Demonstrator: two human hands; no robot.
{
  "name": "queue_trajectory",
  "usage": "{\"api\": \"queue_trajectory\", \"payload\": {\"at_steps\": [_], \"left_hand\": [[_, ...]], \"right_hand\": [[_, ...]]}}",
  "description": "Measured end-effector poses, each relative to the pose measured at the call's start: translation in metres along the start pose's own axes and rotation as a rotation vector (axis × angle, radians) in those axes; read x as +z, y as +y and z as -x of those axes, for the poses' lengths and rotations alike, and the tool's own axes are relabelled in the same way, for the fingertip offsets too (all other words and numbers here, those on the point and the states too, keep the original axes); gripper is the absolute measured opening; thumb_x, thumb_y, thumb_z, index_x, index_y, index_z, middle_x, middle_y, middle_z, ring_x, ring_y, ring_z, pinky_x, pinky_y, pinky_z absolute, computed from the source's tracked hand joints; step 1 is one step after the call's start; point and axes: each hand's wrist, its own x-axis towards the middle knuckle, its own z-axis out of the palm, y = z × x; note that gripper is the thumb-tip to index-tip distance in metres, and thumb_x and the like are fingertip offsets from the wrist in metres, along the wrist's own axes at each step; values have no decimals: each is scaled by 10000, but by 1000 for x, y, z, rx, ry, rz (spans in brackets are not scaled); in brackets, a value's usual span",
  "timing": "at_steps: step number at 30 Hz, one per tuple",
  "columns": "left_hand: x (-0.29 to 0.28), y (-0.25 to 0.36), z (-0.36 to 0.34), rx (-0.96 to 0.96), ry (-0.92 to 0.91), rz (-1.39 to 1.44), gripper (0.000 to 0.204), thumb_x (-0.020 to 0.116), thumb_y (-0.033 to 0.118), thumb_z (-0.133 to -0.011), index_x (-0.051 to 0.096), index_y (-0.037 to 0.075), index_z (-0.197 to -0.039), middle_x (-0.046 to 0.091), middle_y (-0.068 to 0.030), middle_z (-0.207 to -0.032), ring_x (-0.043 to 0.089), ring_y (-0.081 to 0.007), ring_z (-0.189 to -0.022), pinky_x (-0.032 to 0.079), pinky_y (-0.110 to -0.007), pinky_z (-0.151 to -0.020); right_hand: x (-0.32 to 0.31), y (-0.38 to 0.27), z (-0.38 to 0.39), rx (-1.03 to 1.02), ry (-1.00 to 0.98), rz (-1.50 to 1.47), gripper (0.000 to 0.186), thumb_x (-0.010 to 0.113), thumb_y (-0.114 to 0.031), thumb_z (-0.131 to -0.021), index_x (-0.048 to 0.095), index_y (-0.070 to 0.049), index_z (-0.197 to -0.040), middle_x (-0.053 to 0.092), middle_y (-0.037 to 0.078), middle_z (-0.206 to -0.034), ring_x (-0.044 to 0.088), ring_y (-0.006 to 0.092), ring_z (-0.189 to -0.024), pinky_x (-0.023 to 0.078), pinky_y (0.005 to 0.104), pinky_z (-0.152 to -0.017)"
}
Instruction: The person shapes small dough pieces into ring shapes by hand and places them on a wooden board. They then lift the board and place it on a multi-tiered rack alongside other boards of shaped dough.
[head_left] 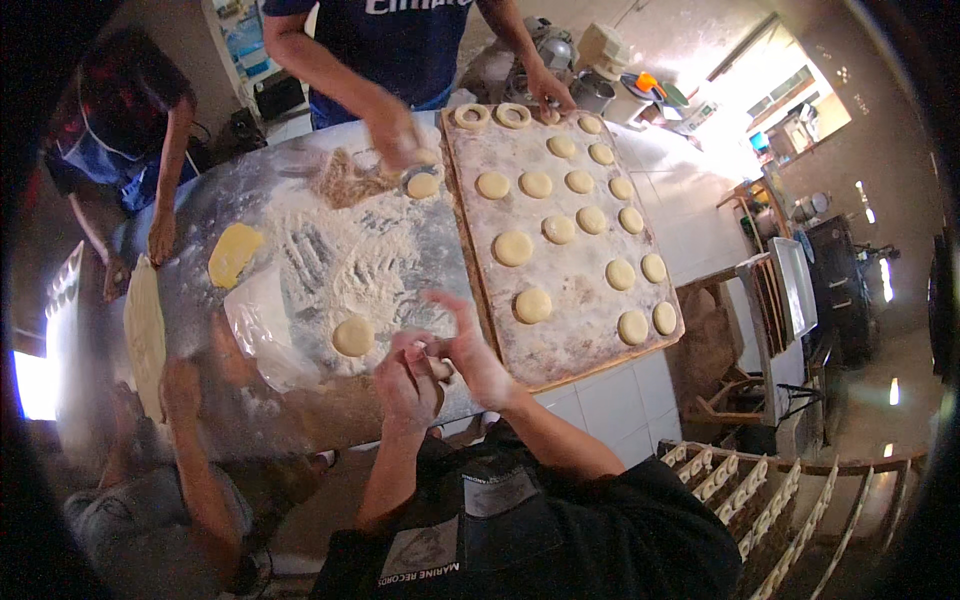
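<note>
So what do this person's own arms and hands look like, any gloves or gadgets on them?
The left hand and right hand wear no gloves; no cables show. Both forearms are bare below the black shirt's short sleeves.

The person's hands are meeting just left of the floured wooden board's near left corner. The left hand is rising from an upright forearm, its fingers bunching and bending inward. The right hand is reaching leftward past that corner, one digit pointing up and away while the others are curling toward the left hand. The right forearm is slanting in below the board's near edge, and both wrists are showing bare.
</note>
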Motion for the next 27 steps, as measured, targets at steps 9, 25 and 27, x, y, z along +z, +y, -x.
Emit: {"api": "queue_trajectory", "payload": {"at_steps": [9, 25, 27], "left_hand": [[94, 51, 30, 60, -178, -100, 368, 371, 379, -1021, 529, 47, -1004, 571, -141, -680, 631, -351, -607, 481, -405, -549], [195, 118, 45, 53, -128, -281, 170, 487, 225, -989, 523, 59, -1003, 635, -147, -786, 676, -325, -708, 519, -387, -605], [198, 109, 46, -76, -143, -350, 237, 457, 288, -1001, 524, 65, -1046, 649, -151, -791, 684, -348, -728, 521, -408, -615]], "right_hand": [[-105, -37, 63, -63, -106, -427, 737, 551, -400, -904, 164, -119, -1465, 527, 70, -679, 559, 186, -626, 474, 336, -610], [-196, -22, 98, -386, 12, -42, 600, 506, -496, -918, 339, -59, -1295, 618, 144, -709, 594, 256, -623, 477, 351, -601], [-196, -25, 94, -345, 40, -23, 474, 522, -398, -922, 377, -102, -1264, 585, 86, -690, 528, 155, -553, 447, 293, -552]]}}
